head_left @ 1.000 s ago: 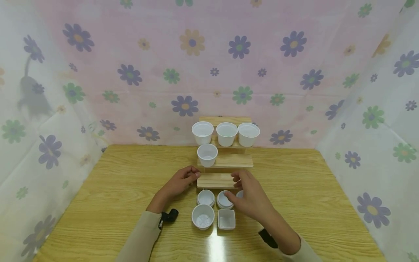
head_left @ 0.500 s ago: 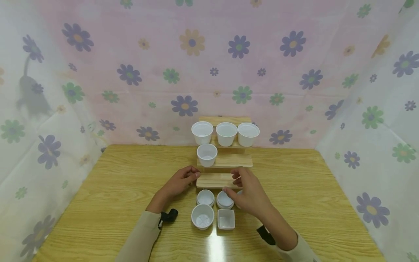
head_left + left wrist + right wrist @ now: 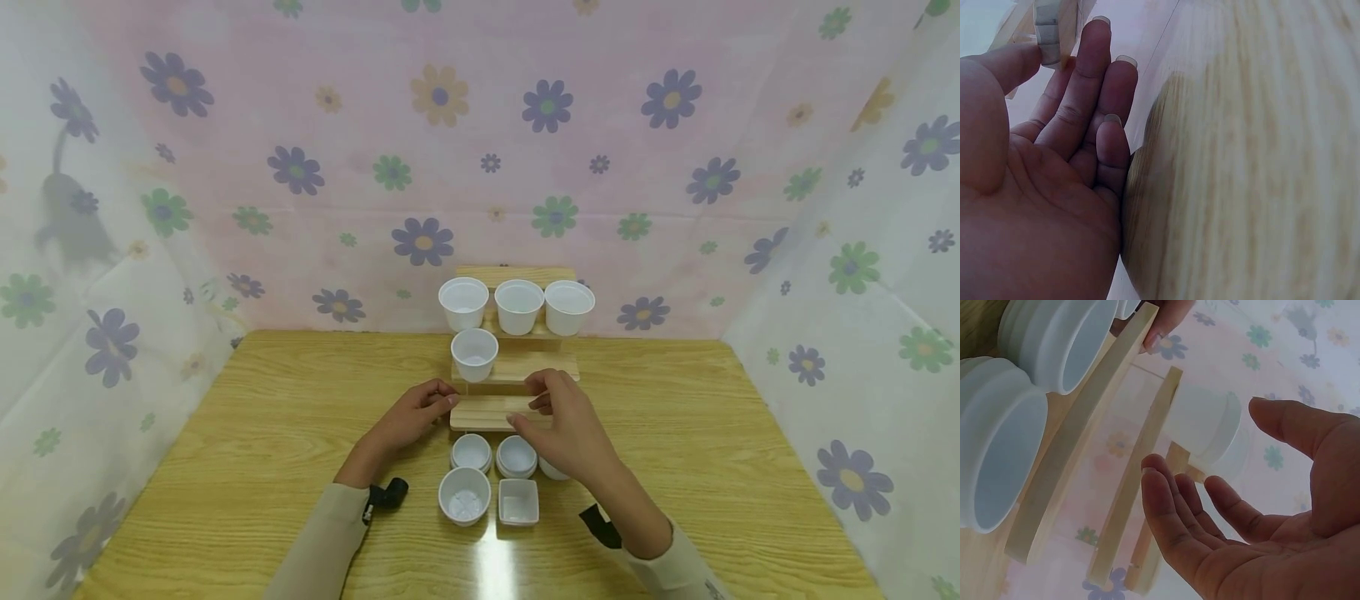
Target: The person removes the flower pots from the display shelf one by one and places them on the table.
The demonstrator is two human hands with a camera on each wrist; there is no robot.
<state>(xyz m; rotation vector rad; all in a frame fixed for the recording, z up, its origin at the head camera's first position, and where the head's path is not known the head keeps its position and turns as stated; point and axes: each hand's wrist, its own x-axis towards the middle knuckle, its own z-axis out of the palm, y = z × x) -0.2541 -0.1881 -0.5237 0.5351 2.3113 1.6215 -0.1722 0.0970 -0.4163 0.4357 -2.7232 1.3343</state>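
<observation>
A stepped wooden display stand (image 3: 491, 412) stands at the table's middle. My left hand (image 3: 408, 414) pinches the left end of its lowest step; in the left wrist view thumb and index finger meet the step's end (image 3: 1050, 34). Over the right part of that step hovers my right hand (image 3: 573, 429), fingers loosely bent and holding nothing. In the right wrist view its thumb and fingers are spread apart. Three white cups (image 3: 519, 307) stand on an upper step. One white cup (image 3: 475, 354) occupies the left of the step below.
Before the stand are white round tubs (image 3: 471, 452), one partly covered by my right hand. Nearer me stand a larger round white cup (image 3: 464, 497) and a square white dish (image 3: 518, 502). Flower-patterned cloth (image 3: 480, 167) encloses the wood-grain table (image 3: 300, 400).
My right hand has lifted slightly away from the front tubs toward the stand, uncovering more of the right tub. The left hand has kept its place on the step.
</observation>
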